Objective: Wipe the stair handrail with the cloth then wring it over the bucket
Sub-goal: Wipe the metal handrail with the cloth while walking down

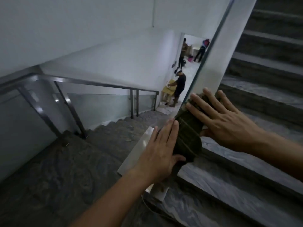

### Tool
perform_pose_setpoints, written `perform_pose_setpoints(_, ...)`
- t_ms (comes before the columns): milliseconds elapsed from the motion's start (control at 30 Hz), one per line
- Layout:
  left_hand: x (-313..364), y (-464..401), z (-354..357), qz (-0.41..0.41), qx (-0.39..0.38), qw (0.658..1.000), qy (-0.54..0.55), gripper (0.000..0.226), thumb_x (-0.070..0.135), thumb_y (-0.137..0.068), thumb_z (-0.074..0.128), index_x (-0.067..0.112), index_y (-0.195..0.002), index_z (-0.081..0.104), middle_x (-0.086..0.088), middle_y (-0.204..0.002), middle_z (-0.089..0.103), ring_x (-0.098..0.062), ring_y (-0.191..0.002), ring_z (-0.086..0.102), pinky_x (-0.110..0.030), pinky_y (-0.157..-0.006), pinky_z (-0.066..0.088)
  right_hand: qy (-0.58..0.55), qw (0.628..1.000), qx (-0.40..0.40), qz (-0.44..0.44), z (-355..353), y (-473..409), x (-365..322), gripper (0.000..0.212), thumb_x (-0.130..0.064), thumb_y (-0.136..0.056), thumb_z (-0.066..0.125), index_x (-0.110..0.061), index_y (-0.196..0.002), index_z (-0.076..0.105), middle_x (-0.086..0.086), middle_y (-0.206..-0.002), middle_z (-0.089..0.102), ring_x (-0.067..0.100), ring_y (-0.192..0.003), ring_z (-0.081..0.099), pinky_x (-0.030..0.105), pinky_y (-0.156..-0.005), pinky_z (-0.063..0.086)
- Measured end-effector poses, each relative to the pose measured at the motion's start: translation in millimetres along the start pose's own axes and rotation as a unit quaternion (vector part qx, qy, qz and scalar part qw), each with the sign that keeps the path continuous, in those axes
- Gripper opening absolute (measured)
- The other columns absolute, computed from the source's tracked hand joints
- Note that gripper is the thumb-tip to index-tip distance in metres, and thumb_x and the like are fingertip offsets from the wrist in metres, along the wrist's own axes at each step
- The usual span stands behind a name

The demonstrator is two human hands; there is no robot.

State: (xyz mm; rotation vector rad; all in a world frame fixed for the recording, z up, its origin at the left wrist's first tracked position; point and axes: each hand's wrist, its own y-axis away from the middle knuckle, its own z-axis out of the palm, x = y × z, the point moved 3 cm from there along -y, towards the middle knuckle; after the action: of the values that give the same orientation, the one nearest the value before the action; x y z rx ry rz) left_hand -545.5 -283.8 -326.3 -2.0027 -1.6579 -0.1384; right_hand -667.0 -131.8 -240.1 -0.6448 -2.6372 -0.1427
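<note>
A dark green cloth (188,136) is draped over the top edge of the sloping glass stair panel (211,45), which rises to the upper right beside a white sloped rail face (229,59). My left hand (159,149) lies flat against the cloth's left side, thumb hooked under its lower end. My right hand (219,118) presses on the cloth from the right with fingers spread and thumb tucked beneath. The cloth is clamped between both hands. No bucket is near my hands.
Dark stone steps (268,89) climb on the right. A landing and a descending flight with a steel handrail (98,85) and glass panels lie on the left. A person (179,87) stands at the bottom by a wooden stool; two more stand beyond the doorway (193,49).
</note>
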Motion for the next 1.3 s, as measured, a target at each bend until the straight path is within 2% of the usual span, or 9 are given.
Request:
perform_pose_setpoints(133,-5,0,-4,0.048,-0.002,0.999,0.001,0.084,0.047,-0.089,0.037,0.006,-0.148,-0.008,-0.016,-0.158,-0.005,-0.021,-0.145,-0.005,-0.040,-0.117,-0.003,-0.011,0.997,-0.016,0.070,-4,15,-22,0.075,-0.057,-0.096,0.028,-0.027,-0.152,-0.012,0.006,-0.161,-0.014,0.032,-0.146,-0.020,0.053,-0.119,-0.005)
perform_pose_setpoints(300,-14,5,10,0.069,0.001,0.992,0.106,0.078,0.035,-0.091,0.038,0.014,-0.149,-0.008,-0.016,-0.160,-0.002,-0.030,-0.148,0.000,-0.050,-0.119,0.016,-0.073,0.985,-0.039,0.150,-10,25,-56,0.076,-0.048,-0.096,0.032,-0.026,-0.150,-0.017,0.006,-0.158,-0.024,0.035,-0.144,-0.022,0.050,-0.118,-0.006)
perform_pose_setpoints(500,-27,11,19,0.126,0.035,0.972,0.195,0.090,-0.005,-0.084,0.058,0.008,-0.148,-0.004,-0.020,-0.159,0.000,-0.024,-0.147,0.001,-0.005,-0.111,0.000,-0.112,0.972,-0.029,0.205,-1,37,-91,0.080,-0.037,-0.098,0.040,-0.032,-0.148,-0.023,0.005,-0.158,-0.027,0.029,-0.146,-0.021,0.046,-0.121,-0.004)
perform_pose_setpoints(667,-43,9,33,0.203,0.025,0.949,0.240,0.087,-0.001,-0.088,0.053,0.007,-0.148,-0.010,-0.019,-0.159,-0.006,-0.023,-0.148,-0.005,-0.012,-0.115,0.002,-0.115,0.959,0.010,0.257,11,43,-123,0.083,-0.018,-0.096,0.046,-0.030,-0.151,-0.015,0.004,-0.161,-0.021,0.025,-0.148,-0.014,0.043,-0.121,0.000)
perform_pose_setpoints(833,-54,4,54,0.265,0.025,0.914,0.305,0.073,0.019,-0.096,0.040,-0.004,-0.146,-0.008,-0.025,-0.158,-0.003,-0.032,-0.148,0.003,-0.038,-0.118,0.021,-0.149,0.921,0.137,0.335,27,32,-156,0.064,-0.021,-0.096,0.037,-0.017,-0.154,0.009,0.011,-0.162,-0.003,0.028,-0.149,0.004,0.047,-0.119,0.018)
perform_pose_setpoints(933,-63,6,64,0.297,0.006,0.898,0.324,0.071,0.019,-0.098,0.037,0.003,-0.146,-0.012,-0.024,-0.158,-0.004,-0.034,-0.148,0.004,-0.035,-0.119,0.020,-0.158,0.895,0.199,0.367,39,28,-165,0.062,-0.017,-0.096,0.038,-0.013,-0.153,0.013,0.012,-0.162,-0.003,0.030,-0.149,0.011,0.051,-0.113,0.033)
perform_pose_setpoints(1000,-71,6,62,0.334,0.002,0.889,0.312,0.067,0.026,-0.099,0.031,0.000,-0.145,-0.010,-0.026,-0.157,-0.006,-0.032,-0.148,0.001,-0.029,-0.119,0.016,-0.160,0.880,0.233,0.381,44,25,-170,0.060,-0.020,-0.097,0.034,-0.012,-0.153,0.013,0.012,-0.162,-0.004,0.029,-0.148,0.014,0.039,-0.113,0.035)
perform_pose_setpoints(1067,-80,8,59,0.359,-0.012,0.884,0.299,0.068,0.019,-0.098,0.037,-0.002,-0.145,-0.008,-0.024,-0.158,-0.007,-0.027,-0.148,0.001,-0.029,-0.118,0.018,-0.163,0.863,0.253,0.405,48,22,-178,0.058,-0.019,-0.098,0.034,-0.009,-0.152,0.014,0.014,-0.162,-0.003,0.024,-0.147,0.015,0.028,-0.114,0.032)
perform_pose_setpoints(1300,-107,8,57,0.434,-0.069,0.848,0.297,0.094,-0.016,-0.084,0.053,0.013,-0.149,-0.009,-0.010,-0.160,-0.009,-0.026,-0.148,0.003,-0.039,-0.115,0.026,-0.116,0.809,0.320,0.479,54,7,-207,0.049,-0.011,-0.101,0.036,0.004,-0.145,0.025,0.028,-0.157,0.011,0.016,-0.147,0.018,0.032,-0.115,0.032)
